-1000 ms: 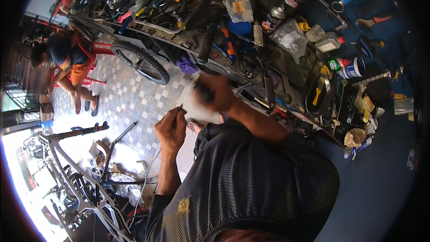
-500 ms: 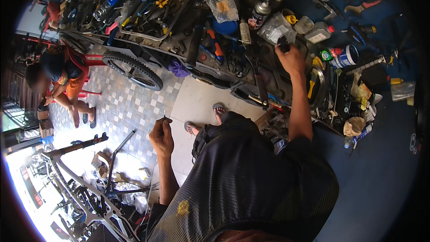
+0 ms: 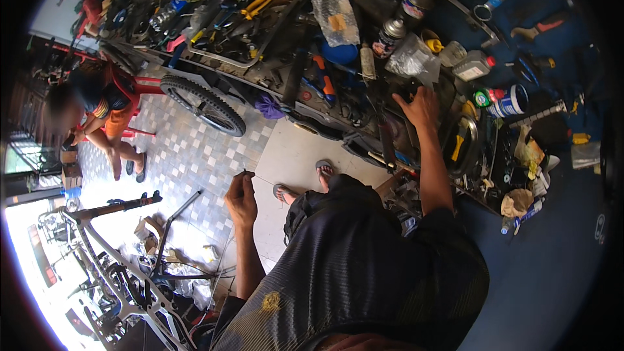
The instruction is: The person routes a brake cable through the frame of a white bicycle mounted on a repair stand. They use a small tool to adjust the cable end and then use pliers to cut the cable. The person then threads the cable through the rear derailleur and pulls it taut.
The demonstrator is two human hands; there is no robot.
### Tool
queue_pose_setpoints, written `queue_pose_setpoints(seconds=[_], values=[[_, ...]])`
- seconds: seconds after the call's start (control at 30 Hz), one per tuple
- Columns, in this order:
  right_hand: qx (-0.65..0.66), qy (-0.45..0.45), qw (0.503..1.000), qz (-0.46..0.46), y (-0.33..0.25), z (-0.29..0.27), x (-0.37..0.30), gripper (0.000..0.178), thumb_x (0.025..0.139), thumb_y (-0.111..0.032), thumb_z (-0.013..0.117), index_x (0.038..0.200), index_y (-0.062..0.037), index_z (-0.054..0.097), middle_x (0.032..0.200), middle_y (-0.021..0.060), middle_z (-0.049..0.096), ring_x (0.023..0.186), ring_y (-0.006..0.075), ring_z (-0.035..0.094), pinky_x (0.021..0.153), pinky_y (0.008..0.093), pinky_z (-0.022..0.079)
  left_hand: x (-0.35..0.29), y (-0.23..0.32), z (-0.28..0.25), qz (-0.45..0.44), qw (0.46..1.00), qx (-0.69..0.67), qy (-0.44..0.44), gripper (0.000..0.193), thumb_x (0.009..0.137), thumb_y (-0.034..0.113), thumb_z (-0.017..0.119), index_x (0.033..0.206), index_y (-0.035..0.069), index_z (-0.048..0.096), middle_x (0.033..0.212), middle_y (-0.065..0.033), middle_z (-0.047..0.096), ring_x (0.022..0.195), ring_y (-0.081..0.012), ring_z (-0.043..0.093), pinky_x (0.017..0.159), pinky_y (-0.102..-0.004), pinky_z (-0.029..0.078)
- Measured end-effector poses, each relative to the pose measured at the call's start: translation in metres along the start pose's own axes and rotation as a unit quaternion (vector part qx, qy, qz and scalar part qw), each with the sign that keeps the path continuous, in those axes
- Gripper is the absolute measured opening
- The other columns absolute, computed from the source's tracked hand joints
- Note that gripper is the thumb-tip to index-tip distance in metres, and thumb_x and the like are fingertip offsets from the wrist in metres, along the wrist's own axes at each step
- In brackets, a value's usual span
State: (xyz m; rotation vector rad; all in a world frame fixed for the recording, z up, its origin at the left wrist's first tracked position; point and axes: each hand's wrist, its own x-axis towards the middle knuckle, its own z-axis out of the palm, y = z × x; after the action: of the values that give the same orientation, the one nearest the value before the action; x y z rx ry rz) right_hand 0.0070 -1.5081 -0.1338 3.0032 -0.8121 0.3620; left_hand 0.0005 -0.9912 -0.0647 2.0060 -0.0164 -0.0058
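Hands are well apart here. The left hand (image 3: 242,199) is out over the floor, clear of the workbench (image 3: 263,76), thumb and fingers pinched on a small dark piece (image 3: 245,170) that barely pokes out at the tips, too tiny to make out properly. The right hand (image 3: 422,108) is over the right half of the workbench with its fingers curled by some dark stuff; can't tell if it's gripping anything or just touching.

Just past that hand, on the workbench, there's a clear plastic bag (image 3: 411,60), with a spray can (image 3: 390,36) behind it and a grey bottle (image 3: 473,66) with a red cap further along toward the right end. Nearer the middle of the workbench you've got an orange-and-blue handle (image 3: 324,79).

Down in front of the workbench's left half a knobby-tyred wheel (image 3: 203,105) leans at an angle, and a purple cloth (image 3: 268,106) hangs by the front edge. Way off from the workbench, lower left, is a white bike frame (image 3: 133,309). Someone else, a seated person (image 3: 91,99), is on a red chair (image 3: 121,82) off the workbench's left end.
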Motion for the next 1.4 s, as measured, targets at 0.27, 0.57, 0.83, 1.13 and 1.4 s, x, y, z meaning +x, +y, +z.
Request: queue_pose_setpoints(seconds=[0.27, 0.57, 0.83, 1.13, 1.4], values=[[-0.006, 0.013, 1.0, 0.019, -0.02, -0.026, -0.013, 0.074, 0.081, -0.066, 0.068, 0.11, 0.0018, 0.064, 0.115, 0.0197, 0.059, 0.111, 0.038, 0.056, 0.094, 0.049, 0.047, 0.0, 0.0, -0.005, -0.013, 1.0, 0.002, 0.027, 0.022, 0.102, 0.018, 0.056, 0.103, 0.0, 0.069, 0.066, 0.0039, 0.048, 0.061, -0.0044, 0.043, 0.055, -0.023, 0.035], [0.107, 0.135, 0.985, -0.023, -0.069, -0.079, -0.039, 0.045, 0.084, -0.041, 0.072, 0.11, -0.0052, 0.064, 0.104, 0.0169, 0.062, 0.101, 0.0366, 0.058, 0.088, 0.0495, 0.046, 0.012, -0.026, -0.012, 0.058, 0.998, -0.012, -0.01, 0.022, 0.102, 0.012, 0.052, 0.103, 0.0, 0.069, 0.067, 0.0042, 0.05, 0.059, -0.0052, 0.042, 0.052, -0.0234, 0.034], [0.616, -0.3, 0.715, -0.14, -0.233, -0.069, -0.16, 0.062, 0.078, -0.028, 0.085, 0.129, -0.0099, 0.056, 0.096, 0.006, 0.063, 0.08, 0.0155, 0.062, 0.071, 0.033, 0.053, 0.011, -0.05, -0.026, -0.018, 0.944, -0.263, -0.2, 0.023, 0.103, 0.019, 0.055, 0.119, 0.007, 0.065, 0.097, -0.0087, 0.063, 0.053, -0.0028, 0.041, 0.043, -0.02, 0.03], [0.656, -0.364, 0.623, -0.221, -0.333, -0.093, -0.244, 0.032, 0.08, -0.016, 0.079, 0.103, 0.0007, 0.065, 0.084, 0.0085, 0.071, 0.076, 0.019, 0.068, 0.069, 0.032, 0.054, -0.015, -0.045, -0.058, 0.073, 0.934, -0.232, -0.263, 0.025, 0.101, 0.015, 0.058, 0.118, 0.0, 0.068, 0.131, -0.0146, 0.054, 0.12, -0.0256, 0.054, 0.1, -0.0368, 0.046], [0.606, -0.422, 0.647, -0.189, -0.338, -0.106, -0.255, 0.02, 0.09, -0.014, 0.068, 0.101, 0.0017, 0.064, 0.086, 0.0127, 0.074, 0.078, 0.0212, 0.072, 0.07, 0.0333, 0.055, -0.033, -0.024, -0.081, -0.014, 0.923, -0.168, -0.345, 0.056, 0.105, 0.04, 0.05, 0.147, 0.003, 0.045, 0.089, -0.0015, 0.057, 0.063, -0.004, 0.045, 0.05, -0.0198, 0.035]])
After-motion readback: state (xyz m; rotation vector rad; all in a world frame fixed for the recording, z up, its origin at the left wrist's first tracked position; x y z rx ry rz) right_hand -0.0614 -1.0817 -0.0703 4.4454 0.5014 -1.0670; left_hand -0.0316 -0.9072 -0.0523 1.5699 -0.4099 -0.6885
